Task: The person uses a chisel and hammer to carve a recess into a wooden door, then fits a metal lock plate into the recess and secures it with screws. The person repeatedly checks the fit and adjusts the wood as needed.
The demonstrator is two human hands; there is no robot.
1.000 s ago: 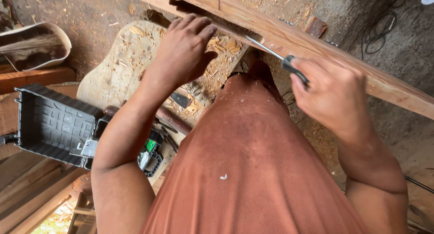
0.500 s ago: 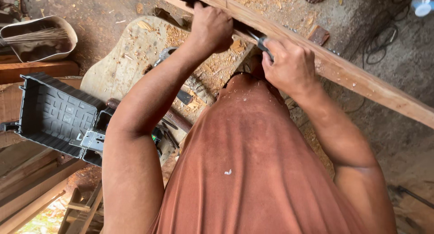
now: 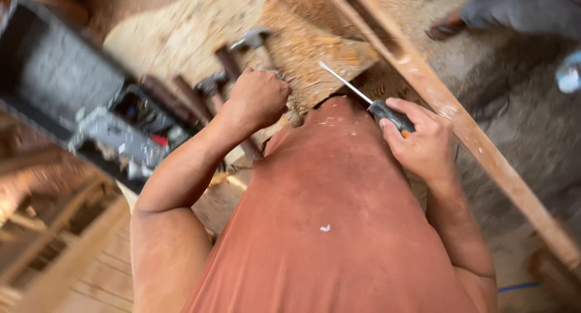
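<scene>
screwdriver | grey-black handle with orange tip, thin bright metal shaft | lay centre-right of frame, gripped at the handle | shaft pointed up-left over sawdust | tilted diagonally, tip free

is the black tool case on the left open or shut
Open. The black tool case shows its bare inside wall, and small tools lie exposed in the tray beside it. The left hand is a closed fist near the hammers.

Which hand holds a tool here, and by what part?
The right hand grips a screwdriver by its handle, the shaft pointing away. The left hand is a closed fist near the hammers; whether it holds anything cannot be told.
</scene>
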